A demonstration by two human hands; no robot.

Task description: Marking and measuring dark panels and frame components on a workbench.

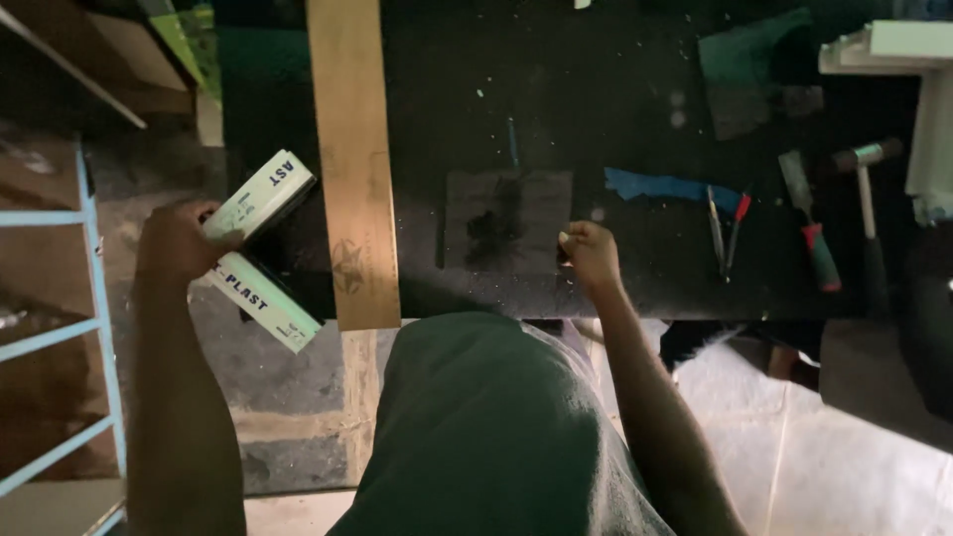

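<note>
The left hand (177,243) holds a long box (260,248) off the counter (596,109) edge. The right hand (590,255) seems to pinch a dark sheet (506,218), well apart.

A long wooden plank (352,164) lies across the dark worktop (596,89), overhanging its near edge. Right of it sits a blue strip (660,186), then two thin tools (727,230) side by side, a red-handled scraper (809,220) and a hammer (868,213). A blue shelf frame (94,298) stands at far left.
</note>
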